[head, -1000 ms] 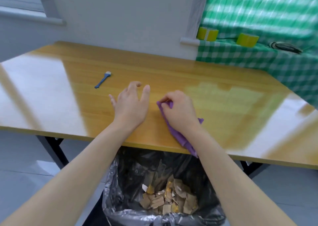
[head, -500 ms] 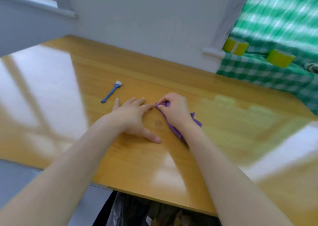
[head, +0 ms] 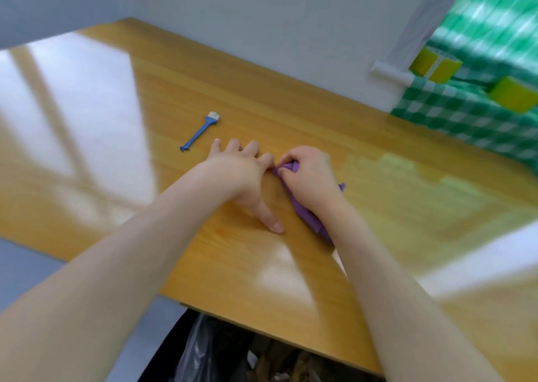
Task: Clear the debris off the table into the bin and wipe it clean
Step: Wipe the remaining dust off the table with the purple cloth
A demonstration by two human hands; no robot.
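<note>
My right hand (head: 308, 175) grips a bunched purple cloth (head: 302, 207) and holds it down on the glossy wooden table (head: 407, 207). Most of the cloth is hidden under the hand and wrist. My left hand (head: 241, 175) lies flat on the table right beside it, fingers straight, thumb stretched toward me. Under the near table edge the top of a bin with a black liner (head: 209, 352) shows, with brown scraps (head: 276, 364) inside.
A small blue brush (head: 201, 133) lies on the table left of and beyond my left hand. At the right stands a surface under green checked cloth (head: 454, 116) with two yellow tape rolls (head: 435, 64). A white wall runs behind the table.
Both hands have slid away from the near edge toward the middle of the table with the cloth. The view has tilted down and right, so the bin is mostly out of frame.
</note>
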